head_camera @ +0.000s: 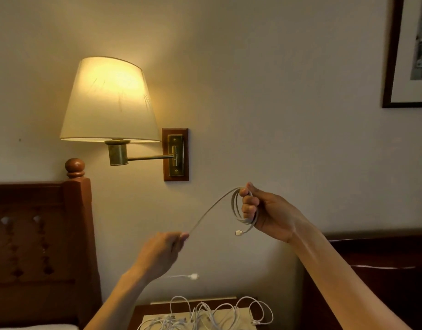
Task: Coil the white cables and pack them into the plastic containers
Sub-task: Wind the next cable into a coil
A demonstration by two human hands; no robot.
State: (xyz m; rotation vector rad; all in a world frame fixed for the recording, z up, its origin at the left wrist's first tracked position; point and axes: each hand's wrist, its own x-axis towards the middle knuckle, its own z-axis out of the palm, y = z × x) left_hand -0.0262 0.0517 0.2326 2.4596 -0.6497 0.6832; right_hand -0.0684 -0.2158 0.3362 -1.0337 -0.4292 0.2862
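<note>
**White cable half coiled between two raised hands**

White cable [238, 210] is held up in front of the wall, wound into several loops around the curled fingers of the right hand [264, 210]. One connector end [238, 232] hangs free just below those loops. From the top of the coil a single strand runs down and leftward to the left hand [162, 251], where it is pinched between thumb and fingertips. A second plug [194, 276], blurred, is seen just below the left hand, at the end of a thin strand; which cable it belongs to cannot be told.

Well below both hands, a loose tangle of white cables [205, 315] is heaped on a nightstand [155, 310]. A pale flat surface [243, 314] is seen beneath the tangle; whether it is a container or a lid cannot be told, and no cable is clearly seen packed inside anything.

Above and to the left of the left hand, a lit wall lamp [110, 101] is mounted on a wooden plate. A wooden headboard [38, 234] is seen further left, and a framed picture [410, 51] hangs high above the right hand.
</note>
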